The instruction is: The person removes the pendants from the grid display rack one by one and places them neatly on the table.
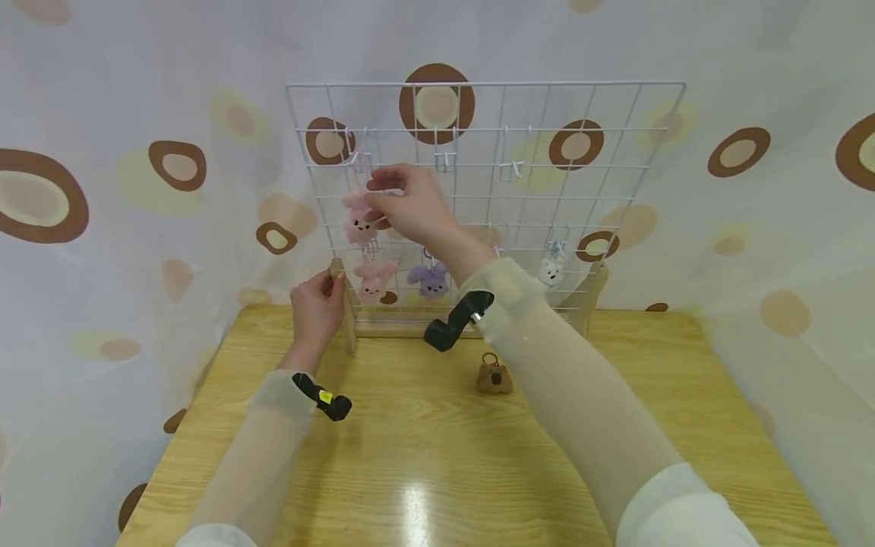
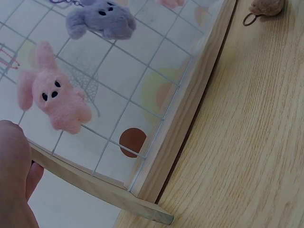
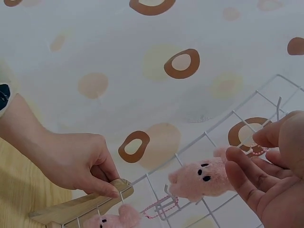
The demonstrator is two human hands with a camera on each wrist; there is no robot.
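A pink plush bunny keychain (image 1: 360, 226) hangs by its bead chain at the upper left of a white wire grid rack (image 1: 478, 83). My right hand (image 1: 410, 205) is beside its head and chain, with relaxed fingers. In the right wrist view, a fingertip overlaps the plush bunny (image 3: 202, 178), and the pink bead chain (image 3: 259, 151) shows between spread thumb and fingers. With its thumb and fingers, my left hand (image 1: 317, 304) pinches the top of the rack's wooden side post (image 1: 347, 304). Beside that post hangs another pink plush bunny (image 2: 59, 95).
A purple plush keychain (image 1: 431, 281) and a white plush keychain (image 1: 550, 271) hang low on the grid. Bare white hooks (image 1: 511, 170) are higher up. A brown plush keychain (image 1: 494, 377) lies on the wooden table (image 1: 410, 425). A patterned sheet (image 1: 205, 76) covers the wall behind.
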